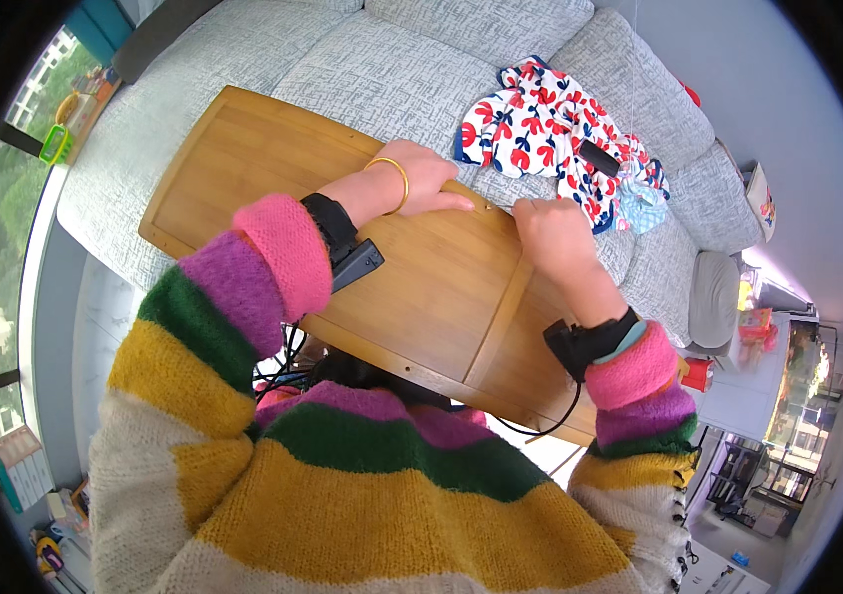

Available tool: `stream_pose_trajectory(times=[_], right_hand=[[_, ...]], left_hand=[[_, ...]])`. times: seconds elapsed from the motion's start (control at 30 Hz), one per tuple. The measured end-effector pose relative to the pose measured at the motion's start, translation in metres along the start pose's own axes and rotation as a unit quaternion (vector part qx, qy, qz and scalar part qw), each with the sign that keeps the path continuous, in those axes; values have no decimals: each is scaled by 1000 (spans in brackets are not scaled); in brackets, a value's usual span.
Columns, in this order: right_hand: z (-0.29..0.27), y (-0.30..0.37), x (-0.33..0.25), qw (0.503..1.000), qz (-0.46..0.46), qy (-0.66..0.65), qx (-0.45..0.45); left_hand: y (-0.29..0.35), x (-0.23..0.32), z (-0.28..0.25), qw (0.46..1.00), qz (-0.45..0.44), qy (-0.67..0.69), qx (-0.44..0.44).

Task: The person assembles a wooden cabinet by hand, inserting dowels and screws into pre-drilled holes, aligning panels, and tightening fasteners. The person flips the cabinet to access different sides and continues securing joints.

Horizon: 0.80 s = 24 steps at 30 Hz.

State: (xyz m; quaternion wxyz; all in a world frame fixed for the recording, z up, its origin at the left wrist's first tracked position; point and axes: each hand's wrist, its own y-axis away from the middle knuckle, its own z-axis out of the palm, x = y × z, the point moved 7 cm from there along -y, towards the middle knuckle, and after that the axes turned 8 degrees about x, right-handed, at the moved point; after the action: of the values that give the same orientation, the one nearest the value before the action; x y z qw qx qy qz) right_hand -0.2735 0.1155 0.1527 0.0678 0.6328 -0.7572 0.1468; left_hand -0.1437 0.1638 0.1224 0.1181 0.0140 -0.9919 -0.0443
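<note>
A large brown wooden panel [431, 267] with raised frame strips lies in front of me, tilted across the view, its far long edge beside the sofa. My left hand [417, 181], with a gold bangle at the wrist, is wrapped over that far edge; the thumb rests along the wood and the fingertips are hidden. To its right, my right hand [552, 236] is closed at the same edge, its fingers curled together. Whatever it may be pinching is out of sight. Between the two hands, a small metal fitting [488, 207] shows on the edge.
Behind the panel stands a grey patterned sofa [382, 79]. A red, white and navy printed cloth [540, 124] lies on it with a black oblong object [600, 158]. Black straps and boxes sit on both wrists, with a cable [550, 428] hanging at the right. A green basket [57, 146] stands by the window.
</note>
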Motion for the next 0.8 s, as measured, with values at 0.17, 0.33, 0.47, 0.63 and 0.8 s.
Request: stream_pose_trajectory(times=[0.17, 0.33, 0.47, 0.63, 0.8], right_hand=[[-16, 8, -39, 992, 103, -76, 12], [-22, -11, -49, 953, 121, -277, 33], [-20, -26, -37, 946, 48, -317, -45], [-17, -45, -28, 951, -116, -265, -113], [-13, -65, -27, 969, -116, -207, -66]], left_hand=[[-2, 2, 3, 1000, 4, -6, 11], [-4, -3, 2, 999, 17, 9, 33], [-2, -2, 4, 999, 28, 20, 25], [0, 2, -2, 998, 47, 29, 43], [1, -1, -1, 999, 18, 44, 15]])
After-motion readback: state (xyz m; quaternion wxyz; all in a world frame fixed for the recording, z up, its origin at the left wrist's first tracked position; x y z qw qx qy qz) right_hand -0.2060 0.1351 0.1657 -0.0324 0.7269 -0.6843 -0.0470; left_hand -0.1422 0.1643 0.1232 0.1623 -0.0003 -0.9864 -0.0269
